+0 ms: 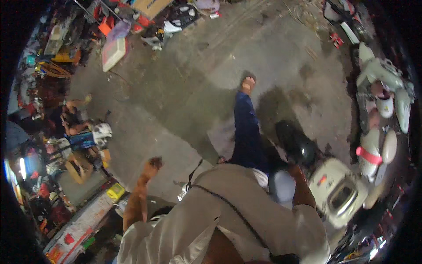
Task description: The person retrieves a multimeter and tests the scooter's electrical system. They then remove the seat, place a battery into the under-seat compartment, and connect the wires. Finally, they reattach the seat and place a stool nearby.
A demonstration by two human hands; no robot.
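Observation:
My left hand (152, 165) hangs out to the side over the concrete floor (176, 132). Its fingers are dark and blurred, and no object shows in them. At my right side, my right hand (294, 170) is dim, its fingers mostly hidden. Nearest to it are a dark rounded object (296, 143), perhaps a wheel or fender, and a pale grey rounded thing (283, 185). Beside my right forearm stands a cream vehicle body panel (323, 189) with a dark framed opening. One leg in blue trousers (246, 127) is stretched forward, the foot in a sandal.
Cream moulded parts (384, 105), one with a red band, line the right side. Along the left lie tools, loose parts and a long box (81, 226) with a yellow item (115, 192). A cream panel (115, 53) and a cardboard box (151, 6) lie ahead on the left.

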